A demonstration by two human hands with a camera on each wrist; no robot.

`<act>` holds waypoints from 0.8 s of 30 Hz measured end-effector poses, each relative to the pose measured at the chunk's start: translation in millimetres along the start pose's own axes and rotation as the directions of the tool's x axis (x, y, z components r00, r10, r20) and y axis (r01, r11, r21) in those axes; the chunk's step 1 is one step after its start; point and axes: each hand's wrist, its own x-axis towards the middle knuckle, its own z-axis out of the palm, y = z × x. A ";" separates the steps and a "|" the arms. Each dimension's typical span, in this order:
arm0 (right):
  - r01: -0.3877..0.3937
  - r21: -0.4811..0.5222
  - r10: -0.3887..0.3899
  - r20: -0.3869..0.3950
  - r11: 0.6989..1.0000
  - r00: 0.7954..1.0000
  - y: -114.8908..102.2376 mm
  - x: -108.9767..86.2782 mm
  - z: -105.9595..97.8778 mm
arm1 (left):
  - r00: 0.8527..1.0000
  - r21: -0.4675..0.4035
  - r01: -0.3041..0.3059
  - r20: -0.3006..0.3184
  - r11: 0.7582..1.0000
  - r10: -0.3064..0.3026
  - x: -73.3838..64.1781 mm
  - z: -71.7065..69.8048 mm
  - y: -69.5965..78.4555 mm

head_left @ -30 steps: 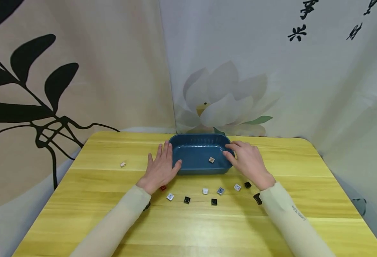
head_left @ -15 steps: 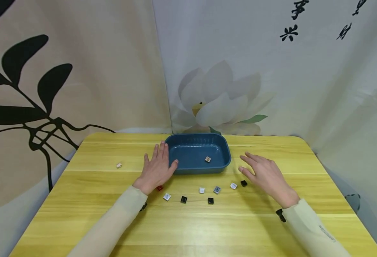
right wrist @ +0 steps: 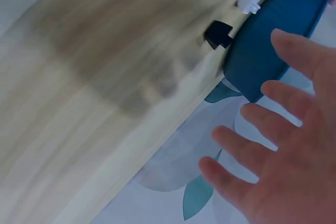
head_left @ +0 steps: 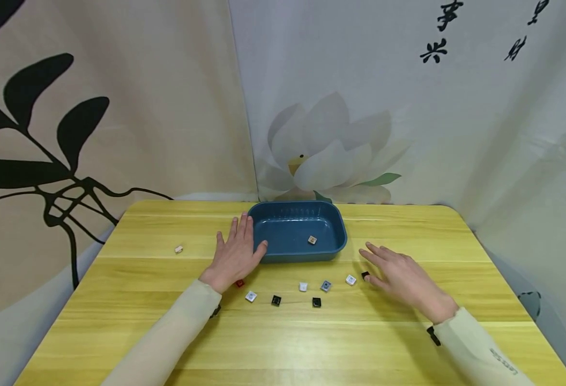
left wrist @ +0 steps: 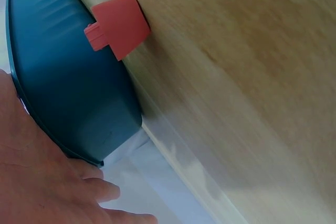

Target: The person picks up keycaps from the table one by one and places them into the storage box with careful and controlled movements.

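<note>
The left hand [head_left: 235,252] lies with straight fingers against the left end of a blue rectangular dish [head_left: 302,257]. Inside the dish is one small beige keycap [head_left: 312,240]. To the dish's right, the right hand [head_left: 403,273] hovers with its fingers spread and holds nothing. Its thumb partly covers a black keycap [head_left: 365,275] in the head view; the right wrist view shows the thumb apart from that black keycap [right wrist: 218,34]. Beside the left wrist lies a red keycap [head_left: 240,283], whose short stem shows in the left wrist view.
In front of the dish lie a white keycap [head_left: 350,280], a blue-grey keycap [head_left: 326,286] and several more white and black ones. A pale keycap [head_left: 179,249] sits apart at the left. Behind the wooden table [head_left: 283,348] hangs a printed curtain [head_left: 191,107].
The right hand has left the dish's right end and moved right and toward the person, to beside the black keycap. The left hand has stayed at the dish.
</note>
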 end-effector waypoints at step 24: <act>0.061 -0.050 -0.058 0.044 0.997 0.997 -3.2 -2.9 20.4 | 1.000 0.006 0.016 0.017 1.000 -0.016 -0.7 -1.1 0.9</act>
